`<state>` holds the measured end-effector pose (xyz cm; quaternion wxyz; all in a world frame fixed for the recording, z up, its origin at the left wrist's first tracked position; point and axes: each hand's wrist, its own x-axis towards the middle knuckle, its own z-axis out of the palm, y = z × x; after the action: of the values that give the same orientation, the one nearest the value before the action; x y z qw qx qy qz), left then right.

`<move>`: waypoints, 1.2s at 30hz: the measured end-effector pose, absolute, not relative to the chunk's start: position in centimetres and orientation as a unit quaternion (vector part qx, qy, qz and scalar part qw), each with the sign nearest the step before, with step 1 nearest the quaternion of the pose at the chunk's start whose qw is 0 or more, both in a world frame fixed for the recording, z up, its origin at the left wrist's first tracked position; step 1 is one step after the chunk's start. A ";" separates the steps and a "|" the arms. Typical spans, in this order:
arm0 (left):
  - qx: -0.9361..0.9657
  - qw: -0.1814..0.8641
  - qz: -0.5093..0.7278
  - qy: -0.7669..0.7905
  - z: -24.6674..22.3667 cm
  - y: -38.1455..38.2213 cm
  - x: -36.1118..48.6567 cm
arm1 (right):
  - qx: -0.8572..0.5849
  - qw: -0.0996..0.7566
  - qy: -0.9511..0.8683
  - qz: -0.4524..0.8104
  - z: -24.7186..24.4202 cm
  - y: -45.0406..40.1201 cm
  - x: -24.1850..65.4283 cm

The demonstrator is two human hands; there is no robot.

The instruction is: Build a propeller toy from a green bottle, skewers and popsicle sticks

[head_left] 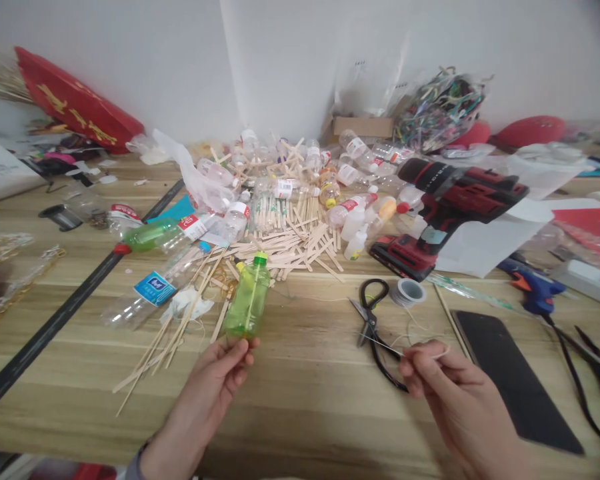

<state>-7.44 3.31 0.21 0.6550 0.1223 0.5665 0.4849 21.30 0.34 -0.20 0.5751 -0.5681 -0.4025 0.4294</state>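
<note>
My left hand (215, 380) grips the bottom end of a small green plastic bottle (249, 298) with a yellow-green cap, held just above the wooden table (305, 400). A thin stick runs along the bottle's side. My right hand (455, 393) pinches a thin pale string (410, 333) between thumb and fingers, the string trailing toward a small grey spool (408, 291). Black scissors (373, 313) lie on the table just beyond the right hand.
A pile of wooden craft sticks (290, 233) and several plastic bottles fills the table's middle back. A red cordless drill (445, 207) lies at right, with a dark phone (515, 380), a blue glue gun (530, 288) and cables. A black ruler (65, 313) crosses the left side.
</note>
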 end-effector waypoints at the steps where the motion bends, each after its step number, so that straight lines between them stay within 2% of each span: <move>1: 0.125 0.648 0.486 0.573 0.4 3.5 -7.6 | -0.581 0.569 -0.403 0.419 -0.3 0.4 21.3; 10: 0.132 0.595 0.501 0.615 0.8 4.5 -8.5 | -0.644 0.491 -0.435 0.395 -1.1 0.1 20.9; 18: 0.143 0.587 0.449 0.658 1.2 2.6 -8.4 | -0.640 0.468 -0.493 0.359 -0.2 0.5 18.9; 24: 0.372 0.531 0.375 0.663 2.9 -0.9 -6.8 | -0.571 0.412 -0.684 0.189 -0.1 0.0 17.8; 26: 0.497 0.482 0.386 0.610 3.3 -0.6 -5.2 | -0.518 0.384 -0.757 0.107 -0.2 0.1 17.1; 28: 0.610 0.476 0.346 0.531 3.5 0.4 -3.4 | -0.476 0.352 -0.804 0.053 -0.2 0.2 16.4; 32: 0.673 0.464 0.293 0.496 3.2 2.3 -0.8 | -0.440 0.316 -0.841 -0.004 -0.6 0.1 15.7; 36: 0.668 0.497 0.284 0.476 2.7 2.8 -0.1 | -0.444 0.301 -0.843 -0.049 -0.9 -0.1 15.8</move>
<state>-0.11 2.82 2.69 0.4968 0.6679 0.4757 0.2842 15.79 -0.14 -0.94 0.3012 -0.4439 -0.8426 -0.0486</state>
